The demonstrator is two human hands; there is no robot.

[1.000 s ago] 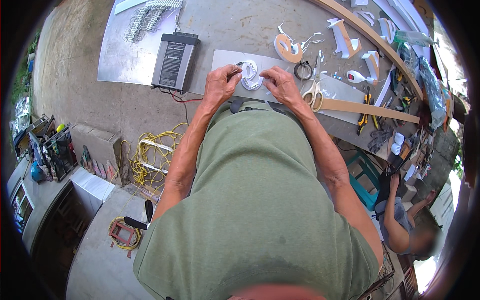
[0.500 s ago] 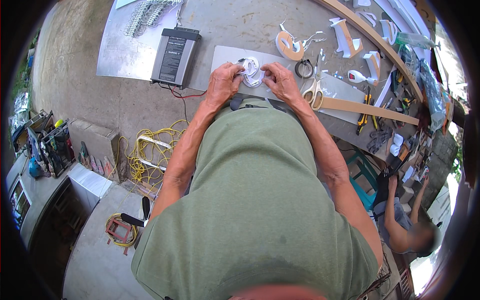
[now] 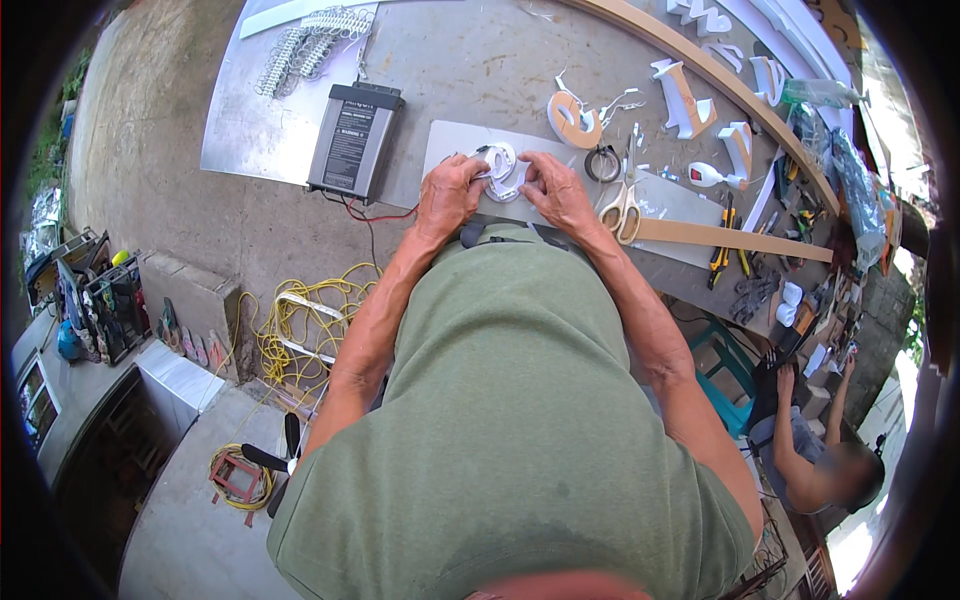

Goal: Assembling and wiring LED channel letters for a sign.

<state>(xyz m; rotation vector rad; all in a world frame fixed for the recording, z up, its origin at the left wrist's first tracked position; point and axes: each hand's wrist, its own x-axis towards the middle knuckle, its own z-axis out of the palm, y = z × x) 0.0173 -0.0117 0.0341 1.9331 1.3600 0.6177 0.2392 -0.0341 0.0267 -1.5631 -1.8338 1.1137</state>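
Observation:
A small white curved letter-shaped shell (image 3: 501,172) lies on a light grey board (image 3: 436,140) at the near edge of the metal table, with what looks like a white strip inside it. My left hand (image 3: 450,194) is closed, thumb and fingers pinching at the shell's left side, near a thin white end. On the opposite side, my right hand (image 3: 559,192) has its fingers bent together against the shell's right edge. Anything finer between the fingertips is too small to make out. Scissors (image 3: 622,210) with cream handles and a roll of dark tape (image 3: 602,163) lie right of my right hand.
A grey power supply box (image 3: 355,140) stands left, with red and black wires. Farther right are a round brown-and-white letter piece (image 3: 575,120) with wires, a glue bottle (image 3: 706,175), brown strips (image 3: 735,237) and pliers (image 3: 722,250). Another person (image 3: 800,450) works at lower right.
The view has shifted slightly. Both hands stay at the white shell, with only a small change in finger position.

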